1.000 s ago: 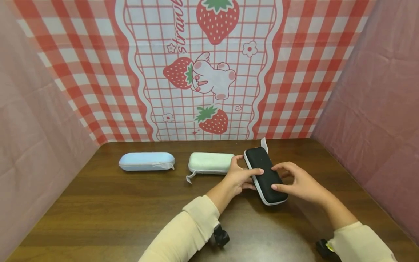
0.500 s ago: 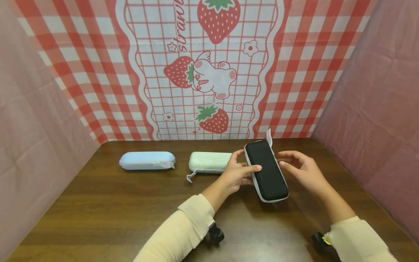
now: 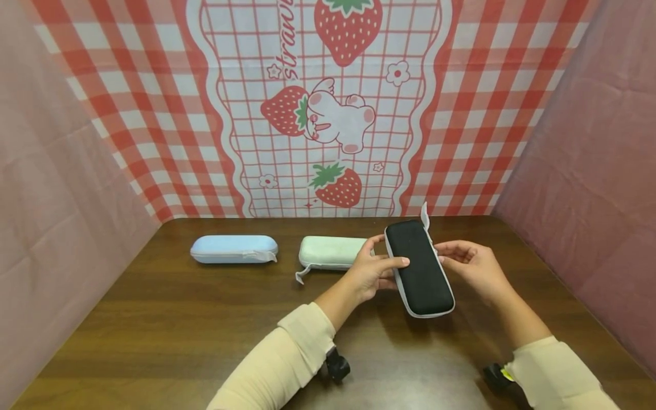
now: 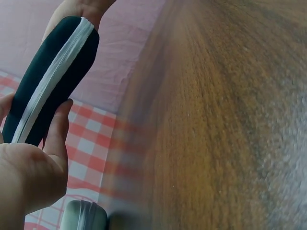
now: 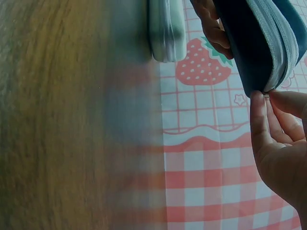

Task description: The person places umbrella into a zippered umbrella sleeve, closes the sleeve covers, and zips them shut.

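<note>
A black zippered glasses case (image 3: pixel 421 267) with a white zipper edge is held up off the table, its long axis slanting away from me. My left hand (image 3: pixel 366 273) grips it from the left side, thumb over the upper face and fingers beneath. At its right edge, my right hand (image 3: pixel 474 267) pinches the zipper with thumb and fingertips. In the right wrist view that pinch sits where the white zipper (image 5: pixel 283 52) meets the case's corner; the small piece between the fingertips is mostly hidden. A white strap (image 3: pixel 425 216) sticks up from the case's far end. The zipper looks closed along the side facing the left wrist view.
On the brown wooden table (image 3: pixel 179 341), a light blue case (image 3: pixel 234 249) lies at the back left. A pale green case (image 3: pixel 328 252) lies behind my left hand, partly covered by it. A red-checked strawberry cloth (image 3: pixel 338 114) hangs behind, with pink cloth at both sides.
The black case has been raised and turned slightly, bringing its right edge into view. My right hand has left the case's upper face and now pinches the zipper at that edge.
</note>
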Demonstrator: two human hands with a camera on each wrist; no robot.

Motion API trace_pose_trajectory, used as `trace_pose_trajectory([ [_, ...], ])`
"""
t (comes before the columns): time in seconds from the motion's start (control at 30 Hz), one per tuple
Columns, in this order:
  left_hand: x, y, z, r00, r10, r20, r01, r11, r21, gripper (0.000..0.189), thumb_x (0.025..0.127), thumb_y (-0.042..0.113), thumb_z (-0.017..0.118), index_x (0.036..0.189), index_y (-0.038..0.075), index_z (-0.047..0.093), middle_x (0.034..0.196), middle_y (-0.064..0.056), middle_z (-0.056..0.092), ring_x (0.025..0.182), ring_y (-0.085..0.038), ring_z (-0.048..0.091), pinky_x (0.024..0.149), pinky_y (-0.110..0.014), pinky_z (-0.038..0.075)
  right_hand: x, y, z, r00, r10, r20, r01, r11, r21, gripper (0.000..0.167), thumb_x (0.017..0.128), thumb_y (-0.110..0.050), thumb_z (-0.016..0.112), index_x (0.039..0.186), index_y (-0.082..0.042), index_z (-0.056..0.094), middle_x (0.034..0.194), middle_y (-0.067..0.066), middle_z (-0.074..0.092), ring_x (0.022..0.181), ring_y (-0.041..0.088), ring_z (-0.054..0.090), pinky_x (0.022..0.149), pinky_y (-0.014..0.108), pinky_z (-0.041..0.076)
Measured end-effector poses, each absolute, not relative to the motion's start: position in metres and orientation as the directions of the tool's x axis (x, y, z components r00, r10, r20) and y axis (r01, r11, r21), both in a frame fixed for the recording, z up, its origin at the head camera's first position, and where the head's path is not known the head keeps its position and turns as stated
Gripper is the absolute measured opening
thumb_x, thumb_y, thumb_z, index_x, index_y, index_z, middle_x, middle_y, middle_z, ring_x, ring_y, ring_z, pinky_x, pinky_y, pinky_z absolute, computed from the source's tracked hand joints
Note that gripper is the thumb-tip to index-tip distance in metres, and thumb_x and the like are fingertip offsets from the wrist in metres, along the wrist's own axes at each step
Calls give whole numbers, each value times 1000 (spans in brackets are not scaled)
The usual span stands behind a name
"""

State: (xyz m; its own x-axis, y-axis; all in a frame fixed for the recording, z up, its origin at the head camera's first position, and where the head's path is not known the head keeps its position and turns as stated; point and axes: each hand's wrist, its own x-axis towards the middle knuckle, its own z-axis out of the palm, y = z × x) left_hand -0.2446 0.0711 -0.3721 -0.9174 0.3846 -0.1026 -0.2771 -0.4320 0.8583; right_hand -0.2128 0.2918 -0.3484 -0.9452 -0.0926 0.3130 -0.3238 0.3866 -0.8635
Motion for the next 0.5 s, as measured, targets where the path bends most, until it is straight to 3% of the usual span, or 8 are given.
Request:
trace_pose_trajectory([
  [0.27,-245,72,-374,-913,392,-109,-284,-425,859,71,77,-5,74,134,24,44,101,-14,68,69,-25,68,52,-39,56,-213,290,-349,-942,-50,332,-315,473,-823,20,90,-2,65,105,11,66,81,-9,69,69,6,63,60,23,54],
  [0.5,-246,72,-375,-915,389,-107,-278,-416,866,70,77,-5,73,134,21,42,101,-15,67,71,-26,69,53,-41,56,-213,289,-350,-897,-45,439,-379,589,-714,10,84,0,71,93,4,72,78,6,71,63,3,59,55,18,48],
])
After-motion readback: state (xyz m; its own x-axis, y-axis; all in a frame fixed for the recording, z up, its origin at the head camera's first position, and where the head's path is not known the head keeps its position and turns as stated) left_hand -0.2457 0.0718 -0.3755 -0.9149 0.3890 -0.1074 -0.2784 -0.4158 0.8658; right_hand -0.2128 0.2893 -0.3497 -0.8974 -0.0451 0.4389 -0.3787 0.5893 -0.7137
